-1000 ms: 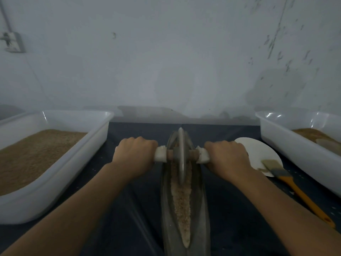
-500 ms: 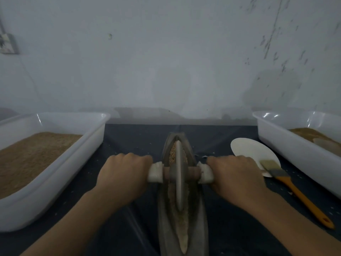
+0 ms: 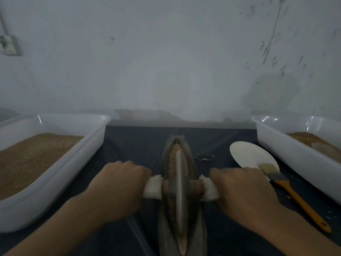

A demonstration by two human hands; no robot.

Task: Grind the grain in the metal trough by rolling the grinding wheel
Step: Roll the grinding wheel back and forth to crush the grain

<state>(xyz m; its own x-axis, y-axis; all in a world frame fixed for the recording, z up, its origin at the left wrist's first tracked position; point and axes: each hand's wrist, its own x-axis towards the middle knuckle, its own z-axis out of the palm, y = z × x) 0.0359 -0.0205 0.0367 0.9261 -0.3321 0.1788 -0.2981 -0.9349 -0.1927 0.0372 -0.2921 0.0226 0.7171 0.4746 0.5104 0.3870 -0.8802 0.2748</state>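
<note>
A long, narrow metal trough (image 3: pixel 193 163) lies on the dark surface (image 3: pixel 136 145) at centre, running from 6 o'clock to 12 o'clock. The grinding wheel (image 3: pixel 179 189) stands upright on its edge inside the trough, near the middle of its length. Coarse tan grain (image 3: pixel 172 159) shows in the trough channel on the 12 o'clock side of the wheel, and a paler strip of it shows at the 6 o'clock end.

A handle runs through the wheel from 9 o'clock to 3 o'clock; its brown middle sits against the wheel and its ends are wrapped in white padding (image 3: pixel 153 187). The left hand (image 3: pixel 118 189) is curled tight around the 9 o'clock end of the handle, knuckles up. The right hand (image 3: pixel 241 193) is curled tight around the 3 o'clock end in like manner. Both forearms reach in from 6 o'clock.

At 9 o'clock a white tub (image 3: pixel 60 182) stands on the surface, holding a deep layer of brown grain. At 3 o'clock a second white tub (image 3: pixel 295 156) holds a smaller amount of brown material. Between the right hand and that tub lies a white round plate (image 3: pixel 249 154), with a brush (image 3: pixel 287 189) resting its bristles on the plate's rim and its orange handle pointing toward 5 o'clock. Small pale flecks are scattered on the surface near the trough. A pale wall (image 3: pixel 166 61) stands behind, with a socket (image 3: pixel 8 45) at its upper left.
</note>
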